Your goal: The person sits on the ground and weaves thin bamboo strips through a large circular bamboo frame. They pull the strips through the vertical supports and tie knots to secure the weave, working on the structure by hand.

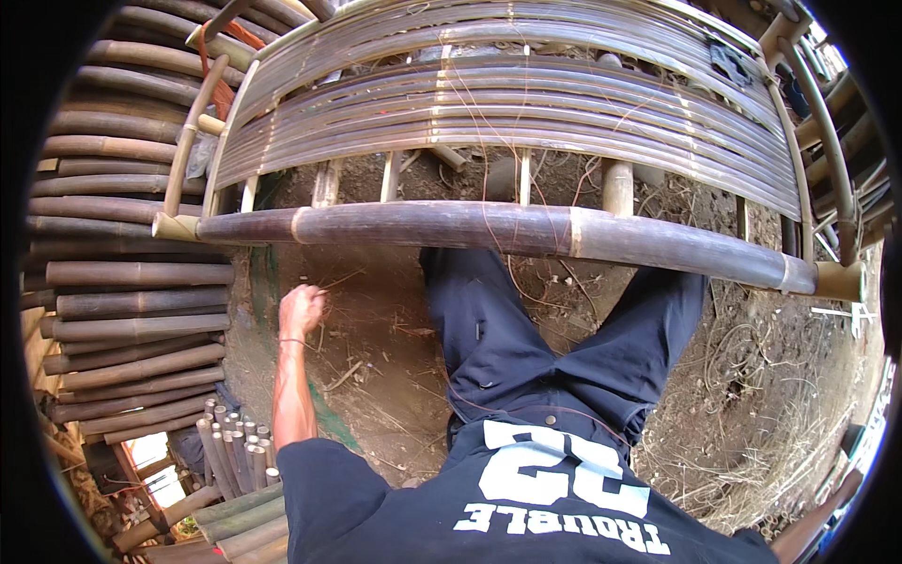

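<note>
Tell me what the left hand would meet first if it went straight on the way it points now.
Probably the thick dark bamboo pole on the near side of the slatted bamboo frame, which crosses the line of the left hand; depth is unclear, so it might pass beneath.

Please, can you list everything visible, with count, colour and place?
Slatted bamboo panel: 1, brown, top centre.
Thick round bamboo rail: 1, dark brown, across middle.
Stacked bamboo poles: many, brown, left.
Short upright bamboo pieces: many, greyish, lower left.
Thin string: count unclear, reddish, over panel.
Crumpled material: some, orange, upper left.
Earth ground: 1, brown, centre.
Cloth trousers: 1 pair, navy, lower centre.
Printed shirt: 1, black and white, bottom.
Left hand: 1, bare, left of trousers.
Right forearm: 1, bare, lower right; hand unseen.
</note>
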Demonstrator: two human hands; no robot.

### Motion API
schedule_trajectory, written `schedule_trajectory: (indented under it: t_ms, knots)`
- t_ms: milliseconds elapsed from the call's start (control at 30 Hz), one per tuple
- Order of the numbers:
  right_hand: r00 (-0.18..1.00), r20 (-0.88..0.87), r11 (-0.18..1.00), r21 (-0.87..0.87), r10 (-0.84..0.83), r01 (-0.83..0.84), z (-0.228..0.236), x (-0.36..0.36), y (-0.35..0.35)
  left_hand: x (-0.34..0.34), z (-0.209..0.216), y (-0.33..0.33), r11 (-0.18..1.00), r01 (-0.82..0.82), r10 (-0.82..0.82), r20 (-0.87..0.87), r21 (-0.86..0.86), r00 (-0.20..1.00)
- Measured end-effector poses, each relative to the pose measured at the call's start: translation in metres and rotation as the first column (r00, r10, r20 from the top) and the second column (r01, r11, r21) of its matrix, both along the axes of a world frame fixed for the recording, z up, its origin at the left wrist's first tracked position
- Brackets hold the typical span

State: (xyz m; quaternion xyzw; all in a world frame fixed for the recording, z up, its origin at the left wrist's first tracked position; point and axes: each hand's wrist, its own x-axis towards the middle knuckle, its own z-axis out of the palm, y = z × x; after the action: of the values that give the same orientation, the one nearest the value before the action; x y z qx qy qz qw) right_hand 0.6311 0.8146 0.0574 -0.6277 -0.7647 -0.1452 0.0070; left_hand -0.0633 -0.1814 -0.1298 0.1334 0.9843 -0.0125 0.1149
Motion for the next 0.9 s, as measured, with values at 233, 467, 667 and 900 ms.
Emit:
schedule_trajectory:
  t_ms: [233,467,667,900]
  knots:
    - [0.688,-0.607,0.536,-0.455,0.398,-0.711,-0.030,-0.310,-0.271,0.034,0.097,0.162,0.945,0.312,-0.325,0.160,0.101,0.932]
    - [0.369,-0.874,-0.399,-0.476,0.317,-0.784,0.048,-0.424,-0.368,0.127,0.191,0.407,0.127,0.127,-0.821,0.033,0.984,0.570]
    - [0.372,-0.904,0.164,-0.342,0.210,-0.925,0.085,-0.338,-0.245,0.125,0.232,0.498,0.473,-0.264,-0.826,0.527,0.841,0.200]
    - [0.738,-0.670,-0.175,-0.720,-0.075,-0.671,0.023,-0.156,-0.177,0.048,0.244,0.555,0.590,0.305,-0.730,0.656,0.747,-0.194]
